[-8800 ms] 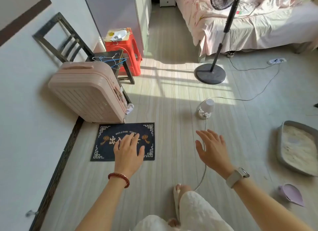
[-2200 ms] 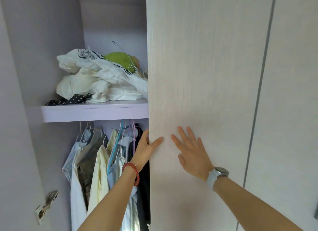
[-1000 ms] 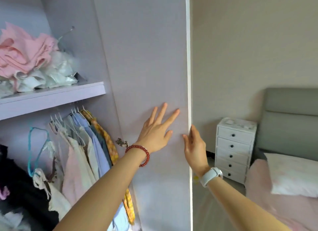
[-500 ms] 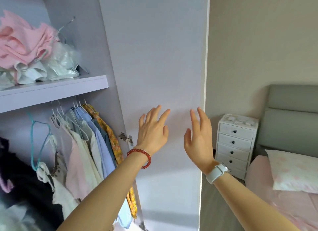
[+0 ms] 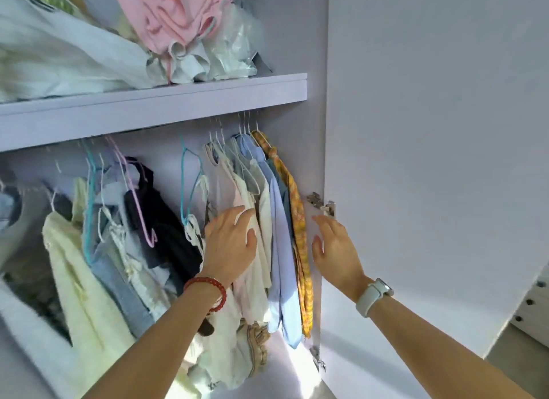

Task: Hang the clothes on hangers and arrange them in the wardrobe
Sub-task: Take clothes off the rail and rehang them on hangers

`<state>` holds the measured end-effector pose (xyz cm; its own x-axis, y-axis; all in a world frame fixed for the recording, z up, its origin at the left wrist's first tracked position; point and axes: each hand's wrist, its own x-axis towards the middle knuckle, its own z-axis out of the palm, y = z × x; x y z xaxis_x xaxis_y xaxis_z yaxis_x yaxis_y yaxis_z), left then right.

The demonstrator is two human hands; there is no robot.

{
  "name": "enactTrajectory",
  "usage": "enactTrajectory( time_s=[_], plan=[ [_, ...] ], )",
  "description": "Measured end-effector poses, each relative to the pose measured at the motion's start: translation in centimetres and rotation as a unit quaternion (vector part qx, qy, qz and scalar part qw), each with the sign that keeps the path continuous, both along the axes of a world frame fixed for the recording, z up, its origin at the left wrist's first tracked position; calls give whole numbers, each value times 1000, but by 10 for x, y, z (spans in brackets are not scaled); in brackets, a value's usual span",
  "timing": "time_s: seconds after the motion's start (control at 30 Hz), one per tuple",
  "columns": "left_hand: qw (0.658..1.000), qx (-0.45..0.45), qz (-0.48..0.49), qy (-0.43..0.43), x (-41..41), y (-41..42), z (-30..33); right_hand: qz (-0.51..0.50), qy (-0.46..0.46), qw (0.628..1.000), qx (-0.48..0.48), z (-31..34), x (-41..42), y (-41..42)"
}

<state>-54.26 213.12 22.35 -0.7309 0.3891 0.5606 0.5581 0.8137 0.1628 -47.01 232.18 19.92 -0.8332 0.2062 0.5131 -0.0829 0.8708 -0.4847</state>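
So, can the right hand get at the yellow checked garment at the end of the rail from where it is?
Probably yes. The right hand is open beside the yellow checked garment, which hangs last in the row, with nothing between them and the wardrobe door swung wide.

Both bare forearms reach forward and upward from the bottom of the frame, the left wrist ringed by a red bead bracelet (image 5: 208,290) and the right by a pale watch (image 5: 372,294). The left hand (image 5: 230,244) is seen from the back, fingers extended and close together, thumb out to the side. The right hand (image 5: 334,247) is raised beside it, apart from it, fingers straight and loosely spread, gripping nothing.
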Motion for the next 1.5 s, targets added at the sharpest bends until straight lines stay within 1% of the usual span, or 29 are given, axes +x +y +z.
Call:
enactTrajectory(
  time_s=[0.13,0.23,0.33,0.47,0.53,0.67,0.77,0.87,1.03,1.17,1.3,1.37,1.43,1.5],
  plan=[
    [1000,-7,20,21,-59,-1,6,29,6,998,-46,10,-86,4],
    [999,-16,16,34,-117,26,19,43,17,994,-100,22,-156,21],
    [998,-56,13,20,-175,68,30,40,12,992,-123,31,-222,38],
    [991,-123,33,-44,-240,104,28,30,-28,991,-130,37,-295,47],
    [985,-152,54,-60,-258,108,19,29,-32,990,-136,41,-320,45],
    [986,-150,66,-7,-260,104,6,10,-63,992,-111,43,-349,37],
    [987,-142,67,15,-259,95,4,6,-102,987,-120,47,-362,37],
    [986,-152,67,7,-259,84,4,-8,-114,982,-150,52,-366,37],
    [986,-159,57,4,-262,75,1,-25,-32,981,-187,52,-353,31],
    [987,-149,47,18,-263,71,0,-34,19,983,-179,41,-326,37],
    [991,-129,39,-18,-268,70,-4,-42,59,985,-159,4,-263,41],
    [996,-82,26,-33,-263,72,0,-59,69,985,-146,-12,-222,42],
    [999,-25,-9,-26,-247,77,7,-77,69,987,-126,-24,-179,45],
    [997,0,-83,6,-225,84,11,-95,67,987,-109,-30,-134,46]
  ],
)
